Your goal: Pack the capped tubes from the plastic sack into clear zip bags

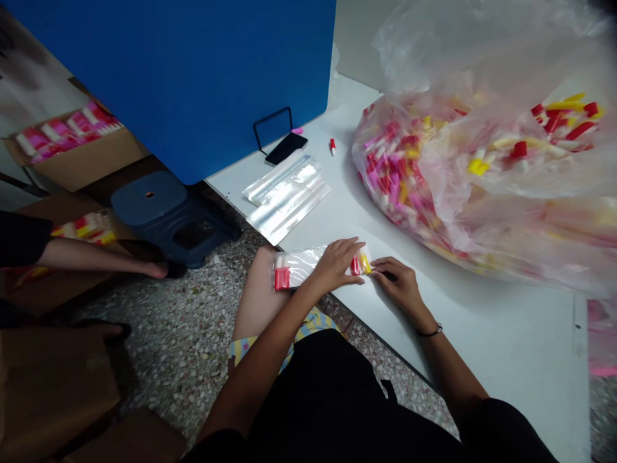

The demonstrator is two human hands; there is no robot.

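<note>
A small clear plastic bag lies at the near edge of the white table, with red-capped and yellow-capped pieces inside. My left hand lies over it, fingers spread flat and pressing it down. My right hand touches the bag's right end, fingers pinched at its edge beside the red and yellow pieces.
A large clear sack full of red, pink and yellow capped pieces fills the table's right. A stack of empty clear bags, a phone on a stand and one loose red piece lie beyond. Another person's leg, a blue stool and cartons stand left.
</note>
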